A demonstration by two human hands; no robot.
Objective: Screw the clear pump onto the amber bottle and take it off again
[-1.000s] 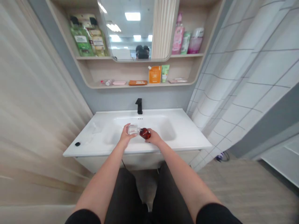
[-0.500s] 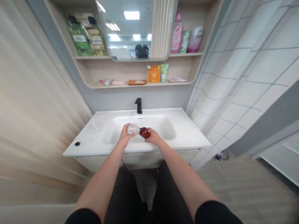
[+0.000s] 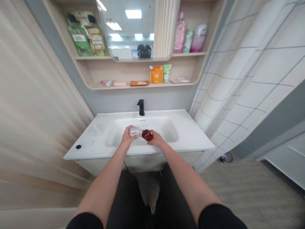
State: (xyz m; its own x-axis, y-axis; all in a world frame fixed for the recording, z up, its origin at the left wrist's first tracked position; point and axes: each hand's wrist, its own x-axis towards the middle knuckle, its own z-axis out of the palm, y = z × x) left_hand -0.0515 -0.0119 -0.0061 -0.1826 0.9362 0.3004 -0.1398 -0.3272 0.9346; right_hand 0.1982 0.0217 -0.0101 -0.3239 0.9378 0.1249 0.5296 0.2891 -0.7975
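Over the front of the white sink (image 3: 166, 127), my left hand (image 3: 126, 137) is closed around a clear, colourless bottle (image 3: 134, 131) lying nearly level, its narrow neck to the right. My right hand (image 3: 156, 139) grips a bottle of dark red-brown liquid (image 3: 147, 135), tipped with its mouth end to the left. The two necks meet or nearly meet between my hands; whether liquid passes across is too small to tell. A small black cap (image 3: 78, 147) lies on the left counter. Some clear, whitish item (image 3: 96, 129) rests behind it, too faint to name.
A black faucet (image 3: 141, 107) stands behind the basin. Above hangs a mirror cabinet (image 3: 143, 87) whose shelves hold green and yellow bottles (image 3: 82, 41), pink bottles (image 3: 180, 36), an orange pouch (image 3: 156, 74) and a green tube (image 3: 167, 73). Curtains (image 3: 35, 111) flank the left side.
The view has shifted very slightly. Both hands keep their hold, with the two bottles in the same neck-to-neck position.
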